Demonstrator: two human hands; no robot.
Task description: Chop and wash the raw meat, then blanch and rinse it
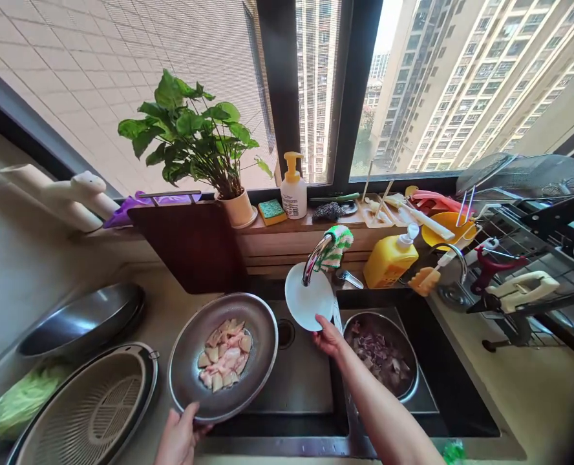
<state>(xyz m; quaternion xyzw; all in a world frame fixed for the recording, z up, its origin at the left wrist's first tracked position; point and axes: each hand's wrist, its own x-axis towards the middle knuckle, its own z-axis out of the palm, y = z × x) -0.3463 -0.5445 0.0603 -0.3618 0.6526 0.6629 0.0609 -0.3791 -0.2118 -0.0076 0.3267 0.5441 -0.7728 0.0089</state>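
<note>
My left hand (180,434) grips the near rim of a wide, shallow metal basin (262,361), thumb on top and fingers underneath. Pieces of raw, pale pink meat (226,355) lie in the middle of it, over the left part of the double sink. My right hand (328,336) pinches the near edge of a white plate (297,294), tilted beneath the chrome faucet (316,255). In the right sink compartment, a round metal bowl (413,384) contains dark, purplish pieces of food (381,355) in liquid; my right forearm passes across its near left side.
To the left are a colander (107,413), a dark wok (83,320) and a bagged green vegetable (25,397). A dark cutting board (190,248) leans behind the sink. A yellow pump bottle (388,261) and a crowded dish rack (553,258) stand at right; a potted plant (231,206) sits on the sill.
</note>
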